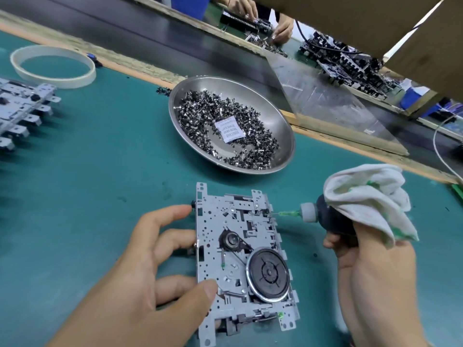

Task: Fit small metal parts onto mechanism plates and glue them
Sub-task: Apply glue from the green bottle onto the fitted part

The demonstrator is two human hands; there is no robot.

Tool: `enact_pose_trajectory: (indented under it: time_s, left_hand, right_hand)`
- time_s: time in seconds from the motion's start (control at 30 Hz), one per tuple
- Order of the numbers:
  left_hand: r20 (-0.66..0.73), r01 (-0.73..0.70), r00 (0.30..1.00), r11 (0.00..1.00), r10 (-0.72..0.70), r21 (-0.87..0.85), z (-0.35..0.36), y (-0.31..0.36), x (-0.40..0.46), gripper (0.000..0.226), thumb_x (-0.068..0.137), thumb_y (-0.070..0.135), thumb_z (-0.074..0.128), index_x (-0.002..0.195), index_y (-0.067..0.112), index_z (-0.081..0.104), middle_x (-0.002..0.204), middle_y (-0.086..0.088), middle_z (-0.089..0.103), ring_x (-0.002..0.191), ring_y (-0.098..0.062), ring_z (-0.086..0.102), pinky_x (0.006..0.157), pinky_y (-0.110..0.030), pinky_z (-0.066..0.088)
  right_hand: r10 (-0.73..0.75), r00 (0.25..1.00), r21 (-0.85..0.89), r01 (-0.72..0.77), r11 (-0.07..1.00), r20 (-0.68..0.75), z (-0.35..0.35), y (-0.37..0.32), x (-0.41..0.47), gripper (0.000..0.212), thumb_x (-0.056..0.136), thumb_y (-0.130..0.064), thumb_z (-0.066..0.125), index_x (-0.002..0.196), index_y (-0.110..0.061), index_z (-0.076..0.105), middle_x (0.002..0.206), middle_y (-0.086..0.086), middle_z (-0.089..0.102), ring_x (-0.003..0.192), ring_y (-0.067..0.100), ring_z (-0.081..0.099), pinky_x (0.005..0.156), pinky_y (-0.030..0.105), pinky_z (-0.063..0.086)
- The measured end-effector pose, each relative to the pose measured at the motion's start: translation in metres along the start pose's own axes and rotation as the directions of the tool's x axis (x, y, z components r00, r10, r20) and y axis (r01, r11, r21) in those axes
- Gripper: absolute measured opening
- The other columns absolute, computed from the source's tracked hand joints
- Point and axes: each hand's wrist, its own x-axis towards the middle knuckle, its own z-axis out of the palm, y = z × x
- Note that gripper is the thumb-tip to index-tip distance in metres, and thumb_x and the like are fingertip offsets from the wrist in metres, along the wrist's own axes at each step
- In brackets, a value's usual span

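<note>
A grey metal mechanism plate (pixel 240 259) with a black flywheel and belt lies on the green mat in front of me. My left hand (pixel 150 271) grips its left edge, thumb on the plate's lower left face and fingers along the side. My right hand (pixel 370 266) holds a dark glue bottle (pixel 328 216) wrapped in a white cloth (pixel 368 196). The bottle's green needle tip (pixel 283 213) touches the plate's upper right area. A steel bowl (pixel 280 113) behind the plate holds several small metal parts and a white desiccant packet (pixel 229 128).
A stack of more mechanism plates (pixel 20 111) sits at the left edge, with a white ring (pixel 53 66) behind it. A dark conveyor belt (pixel 150 33) runs beyond the mat. Another person's hands (pixel 283 28) work across it among piles of parts. A cable (pixel 441 146) hangs at the right.
</note>
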Motion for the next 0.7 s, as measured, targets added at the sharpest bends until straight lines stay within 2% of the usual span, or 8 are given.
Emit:
enact_pose_trajectory:
  time_s: [0.13, 0.27, 0.53, 0.63, 0.7]
  left_hand:
    - [0.002, -0.006, 1.0, 1.0, 0.006, 0.005, -0.0001, -0.0003, -0.0005, 0.049, 0.032, 0.029, 0.068, 0.07, 0.056, 0.057, 0.088, 0.017, 0.069, 0.055, -0.029, 0.069, 0.059, -0.028, 0.057]
    - [-0.01, -0.004, 1.0, 1.0, 0.004, 0.004, 0.0001, -0.001, 0.0002, 0.05, 0.03, 0.029, 0.067, 0.072, 0.055, 0.058, 0.086, 0.016, 0.07, 0.054, -0.028, 0.068, 0.054, -0.019, 0.055]
    - [-0.003, 0.009, 1.0, 1.0, -0.009, 0.0, -0.0002, 0.0001, 0.0001, 0.049, 0.03, 0.029, 0.067, 0.07, 0.055, 0.057, 0.086, 0.016, 0.069, 0.054, -0.027, 0.068, 0.053, -0.019, 0.054]
    - [0.001, 0.011, 1.0, 1.0, -0.011, 0.008, 0.0005, 0.0003, 0.0004, 0.052, 0.035, 0.017, 0.072, 0.07, 0.054, 0.058, 0.085, 0.016, 0.07, 0.053, -0.028, 0.068, 0.052, -0.02, 0.054]
    - [-0.012, 0.012, 1.0, 1.0, -0.012, 0.017, 0.0006, -0.0007, 0.0003, 0.054, 0.045, 0.006, 0.067, 0.071, 0.052, 0.058, 0.084, 0.015, 0.07, 0.052, -0.027, 0.068, 0.051, -0.02, 0.054]
  right_hand:
    - [-0.006, 1.0, -0.002, 0.006, 1.0, -0.004, -0.0006, 0.0005, 0.0005, 0.045, 0.089, 0.001, 0.049, 0.065, -0.031, 0.071, 0.06, -0.01, 0.061, 0.053, 0.007, 0.048, 0.045, 0.013, 0.04]
    - [-0.009, 1.0, 0.01, 0.009, 1.0, 0.013, 0.0002, -0.0001, -0.0004, 0.047, 0.089, 0.001, 0.048, 0.064, -0.031, 0.071, 0.058, -0.011, 0.061, 0.051, 0.004, 0.049, 0.044, 0.013, 0.039]
    - [-0.008, 1.0, 0.001, 0.008, 1.0, 0.004, 0.0002, 0.0001, 0.0, 0.047, 0.089, 0.001, 0.049, 0.065, -0.031, 0.072, 0.059, -0.012, 0.063, 0.052, 0.004, 0.051, 0.044, 0.013, 0.04]
    - [-0.008, 1.0, -0.001, 0.008, 1.0, -0.003, -0.0005, -0.0004, -0.0001, 0.048, 0.09, 0.002, 0.048, 0.064, -0.031, 0.072, 0.058, -0.012, 0.063, 0.051, 0.002, 0.05, 0.044, 0.013, 0.04]
    - [-0.005, 1.0, 0.003, 0.006, 1.0, -0.009, -0.0012, -0.0003, 0.0003, 0.047, 0.089, 0.002, 0.049, 0.065, -0.031, 0.071, 0.059, -0.011, 0.062, 0.051, 0.004, 0.05, 0.044, 0.013, 0.04]
